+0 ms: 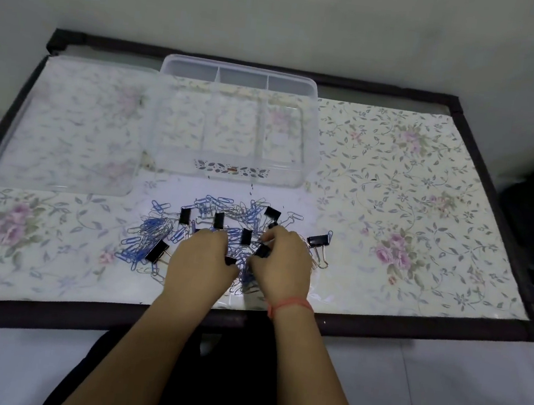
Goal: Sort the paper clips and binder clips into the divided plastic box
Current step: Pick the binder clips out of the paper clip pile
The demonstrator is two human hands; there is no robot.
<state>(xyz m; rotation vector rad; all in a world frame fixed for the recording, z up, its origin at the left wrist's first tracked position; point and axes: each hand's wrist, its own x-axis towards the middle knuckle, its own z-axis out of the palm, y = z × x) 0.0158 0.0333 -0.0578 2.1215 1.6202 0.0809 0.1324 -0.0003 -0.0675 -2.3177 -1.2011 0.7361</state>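
Observation:
A heap of blue and silver paper clips [153, 227] mixed with several black binder clips [157, 251] lies on the table in front of the clear divided plastic box [229, 168]. The box shows three compartments and looks bare inside. My left hand [201, 259] rests on the heap with fingers curled down, a black binder clip at its fingertips. My right hand [285, 264] sits beside it, its fingers curled round a black binder clip [261, 251]. One more binder clip [319, 240] lies apart to the right.
The clear lid [67, 133] lies flat to the left of the box. A floral cloth [410, 185] covers the low table, which has a dark frame [508, 203]. A white wall stands behind, and something dark stands at the far right.

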